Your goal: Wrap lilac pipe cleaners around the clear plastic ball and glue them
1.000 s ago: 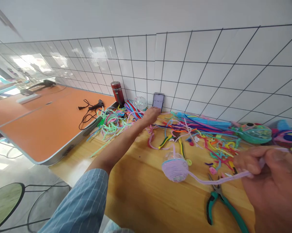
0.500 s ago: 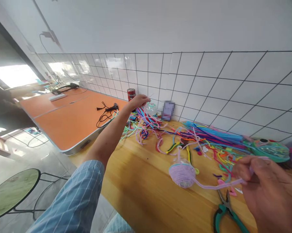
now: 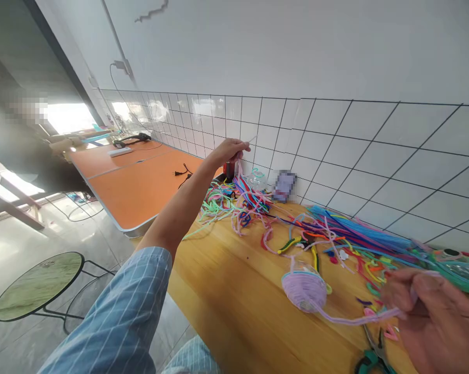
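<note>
My left hand point(image 3: 234, 150) is stretched out over the far pile of pipe cleaners point(image 3: 253, 195), fingers pinched on a pale pipe cleaner point(image 3: 253, 139) whose light tip sticks out past them. At the lower right my right hand point(image 3: 432, 317) is closed on the end of a lilac pipe cleaner point(image 3: 347, 319). That strand runs left to a clear plastic form point(image 3: 305, 291) wound with lilac rows under a turquoise band. The form lies on the wooden table, apart from both hands. Green-handled pliers point(image 3: 374, 353) lie just left of my right hand.
Yellow-and-black pliers point(image 3: 291, 244) lie among scraps. A phone point(image 3: 284, 186) leans on the tiled wall beside a clear plastic piece point(image 3: 256, 179). Blue pipe cleaners point(image 3: 374, 234) stretch along the wall. An orange table point(image 3: 141, 182) adjoins at left, a person point(image 3: 24, 140) beyond, a round stool point(image 3: 39, 285) below.
My left hand has risen from beside the clear plastic piece, drawing the pale pipe cleaner up. The view has swung left. My right hand keeps its hold on the lilac strand.
</note>
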Available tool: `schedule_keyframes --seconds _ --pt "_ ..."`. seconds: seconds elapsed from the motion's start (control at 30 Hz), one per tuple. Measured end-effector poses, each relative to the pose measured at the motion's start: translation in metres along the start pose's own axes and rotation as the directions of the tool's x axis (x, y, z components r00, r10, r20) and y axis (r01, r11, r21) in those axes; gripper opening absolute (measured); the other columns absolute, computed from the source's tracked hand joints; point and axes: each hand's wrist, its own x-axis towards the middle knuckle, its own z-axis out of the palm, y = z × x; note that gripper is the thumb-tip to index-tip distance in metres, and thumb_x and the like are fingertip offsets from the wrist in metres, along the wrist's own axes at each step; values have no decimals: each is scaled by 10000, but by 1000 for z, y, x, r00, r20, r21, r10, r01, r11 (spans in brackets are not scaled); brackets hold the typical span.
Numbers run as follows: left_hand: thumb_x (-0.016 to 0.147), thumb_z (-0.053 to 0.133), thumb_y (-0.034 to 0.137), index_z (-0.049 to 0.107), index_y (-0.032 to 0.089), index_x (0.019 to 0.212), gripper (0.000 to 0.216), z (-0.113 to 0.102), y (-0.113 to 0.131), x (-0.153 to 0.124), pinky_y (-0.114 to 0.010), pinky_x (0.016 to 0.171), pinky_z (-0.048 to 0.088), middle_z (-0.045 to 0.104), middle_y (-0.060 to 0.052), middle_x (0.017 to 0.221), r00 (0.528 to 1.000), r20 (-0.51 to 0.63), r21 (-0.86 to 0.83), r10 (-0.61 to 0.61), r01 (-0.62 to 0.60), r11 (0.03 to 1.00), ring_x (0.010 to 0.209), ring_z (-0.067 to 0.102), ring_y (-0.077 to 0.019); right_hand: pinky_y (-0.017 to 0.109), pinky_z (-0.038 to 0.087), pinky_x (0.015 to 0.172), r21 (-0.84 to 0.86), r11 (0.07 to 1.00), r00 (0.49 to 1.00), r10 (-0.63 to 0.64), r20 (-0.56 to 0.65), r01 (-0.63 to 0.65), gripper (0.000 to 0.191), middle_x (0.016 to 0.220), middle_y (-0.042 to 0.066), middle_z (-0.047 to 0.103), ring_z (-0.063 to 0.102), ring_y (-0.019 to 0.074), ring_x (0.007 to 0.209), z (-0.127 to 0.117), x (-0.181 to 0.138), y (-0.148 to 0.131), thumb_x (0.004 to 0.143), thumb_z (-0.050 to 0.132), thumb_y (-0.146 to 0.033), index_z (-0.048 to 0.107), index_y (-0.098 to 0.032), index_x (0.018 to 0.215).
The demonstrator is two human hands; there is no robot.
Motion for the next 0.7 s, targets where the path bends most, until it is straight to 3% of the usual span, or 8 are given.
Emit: schedule_keyframes --seconds 0.1,0.2,0.27,0.33,0.5,0.63,0.7 --pt "1052 635 393 737 163 892 298 5 5 -10 -251 492 266 551 36 555 1000 -25 -131 7 -11 991 439 390 -45 261 443 469 7 1000 998 -27 49 27 452 594 2 500 477 147 564 8 -11 5 693 840 -692 705 -261 682" --pt "1070 611 369 715 152 895 297 11 11 -22 -233 466 293 559 41 561 1000 -29 -252 -4 -3 968 420 418 -37 310 573 563 -37 999 978 -19 207 27 430 724 52 689 622 192 631 20 -22 26 784 769 -701 734 -274 740" --pt "1079 592 353 697 141 898 297 17 14 -30 -219 450 318 575 42 565 1000 -20 -326 -15 8 946 416 462 -38 373 642 704 -213 977 913 87 400 0 467 1000 107 806 744 255 814 28 -27 43 829 726 -716 796 -283 989" --pt "1086 573 341 677 133 903 295 25 15 -41 -205 439 346 589 44 568 1000 -7 -393 -23 19 919 414 504 -42 406 650 848 -341 940 855 160 493 21 609 1231 133 796 766 296 1043 35 -28 57 846 708 -726 739 -292 1272" --pt "1101 506 318 665 121 951 294 58 14 -79 -179 436 415 627 40 598 995 95 -526 -20 68 848 433 592 -58 445 591 1035 -363 930 860 140 491 56 703 1437 127 709 670 320 1310 50 -23 62 855 693 -742 656 -309 1409" --pt "997 683 486 669 136 950 353 95 12 -110 -186 461 493 667 33 619 972 229 -674 50 121 729 480 651 -91 460 520 1133 -221 974 872 62 485 54 670 1561 101 627 596 308 1411 72 -19 54 870 738 -679 631 -330 1431" --pt "897 781 564 681 131 941 446 113 11 -122 -192 461 511 693 19 640 952 292 -719 96 152 678 503 676 -106 435 539 1095 -92 996 892 34 451 8 689 1563 95 623 617 290 1379 84 -18 51 834 795 -660 628 -337 1419"
